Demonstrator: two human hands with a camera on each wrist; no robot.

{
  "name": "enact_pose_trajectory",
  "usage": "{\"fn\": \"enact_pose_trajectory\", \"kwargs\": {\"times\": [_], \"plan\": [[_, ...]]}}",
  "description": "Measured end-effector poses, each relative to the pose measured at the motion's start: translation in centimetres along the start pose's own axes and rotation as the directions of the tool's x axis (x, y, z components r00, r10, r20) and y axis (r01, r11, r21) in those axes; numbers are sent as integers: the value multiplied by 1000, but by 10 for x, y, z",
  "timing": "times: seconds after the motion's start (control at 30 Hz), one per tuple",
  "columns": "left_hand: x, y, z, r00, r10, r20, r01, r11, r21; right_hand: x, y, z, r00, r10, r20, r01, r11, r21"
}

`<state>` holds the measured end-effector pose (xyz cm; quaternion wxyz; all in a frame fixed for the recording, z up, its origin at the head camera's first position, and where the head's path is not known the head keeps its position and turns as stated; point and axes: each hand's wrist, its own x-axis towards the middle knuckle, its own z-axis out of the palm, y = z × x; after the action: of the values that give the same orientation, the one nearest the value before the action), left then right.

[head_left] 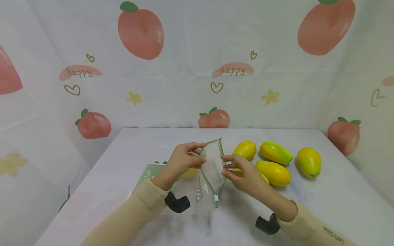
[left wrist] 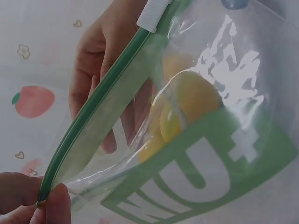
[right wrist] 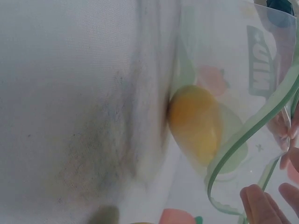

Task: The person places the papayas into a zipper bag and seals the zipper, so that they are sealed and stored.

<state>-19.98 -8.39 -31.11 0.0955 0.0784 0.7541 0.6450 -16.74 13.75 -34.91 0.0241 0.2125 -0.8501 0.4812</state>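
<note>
A clear zip bag (head_left: 212,167) with green edging, a white slider (head_left: 215,198) and a green printed label (left wrist: 187,182) is held up over the table, its mouth spread. My left hand (head_left: 184,160) pinches the left side of the rim between thumb and fingers. Opposite, my right hand (head_left: 241,171) holds the right side of the rim at its fingertips. Through the clear plastic, a yellow fruit (right wrist: 196,126) shows beyond the bag in the right wrist view. More yellow fruits (left wrist: 191,98) show through it in the left wrist view.
Several yellow-green, papaya-like fruits (head_left: 274,173) lie on the white table (head_left: 311,208) right of the bag. A green flat item with a cartoon print (head_left: 150,172) lies behind my left forearm. A fruit-printed cloth (head_left: 184,41) hangs behind the table.
</note>
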Motion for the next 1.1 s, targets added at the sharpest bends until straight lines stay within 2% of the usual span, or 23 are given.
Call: {"fn": "enact_pose_trajectory", "kwargs": {"times": [0.23, 0.37, 0.53, 0.67, 0.9, 1.1], "plan": [[-1, -1, 0, 1000, -2, 9, 3, 1000, -20, -1, 1, -3, 1000, -16, -4, 16, 1000, 19], [0, -2, -1, 1000, 0, 14, 1, 999, -35, -2, 2, -10, 998, -36, -45, 37, 999, 23], [0, -2, -1, 1000, 2, 9, -1, 999, -41, -3, 6, -24, 988, -99, -118, 95, 995, -33], [1, -2, -2, 1000, -3, 2, 3, 999, -49, -5, 8, -36, 981, -130, -144, 120, 990, -73], [0, -1, -2, 1000, -6, 2, 6, 999, -46, -9, 18, -49, 984, -104, -147, 81, 984, -159], [-1, -1, -2, 1000, -9, 4, 9, 999, -48, -16, 30, -51, 990, -31, -136, 5, 983, -183]]}}
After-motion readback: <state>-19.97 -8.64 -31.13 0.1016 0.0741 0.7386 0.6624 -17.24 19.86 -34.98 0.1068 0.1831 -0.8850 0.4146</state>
